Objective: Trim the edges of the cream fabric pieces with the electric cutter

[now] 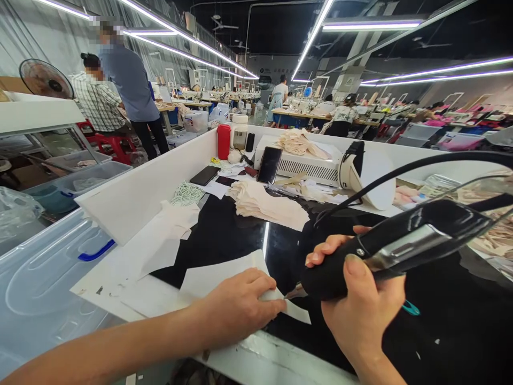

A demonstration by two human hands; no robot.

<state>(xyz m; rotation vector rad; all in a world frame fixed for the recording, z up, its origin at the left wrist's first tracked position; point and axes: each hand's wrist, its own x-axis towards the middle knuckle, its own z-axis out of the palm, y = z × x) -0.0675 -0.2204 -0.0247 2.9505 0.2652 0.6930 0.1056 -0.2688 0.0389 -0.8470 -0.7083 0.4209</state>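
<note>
I read the right hand (360, 299) as closed firmly around a black handheld tool (409, 243), thumb along its upper side; the tool's metal tip (295, 291) stands at the fingertips of the left hand (250, 299); that hand lies palm down, fingers together and slightly bent, pressing a white sheet (224, 272); whether it also pinches the sheet I cannot tell; the sheet extends ahead of and under the left hand, over the black work surface (228, 238); I judge the step in hand to be tool work at the sheet's edge; the next move calls for holding the sheet flat, guiding the tip steadily, and keeping the left fingers clear of it; just right of the right hand lies a teal item (411, 308); beyond both hands rests a stack of cream pieces (268, 203); farther out stand a phone (269, 164) and a white vented unit (308, 174).
</note>
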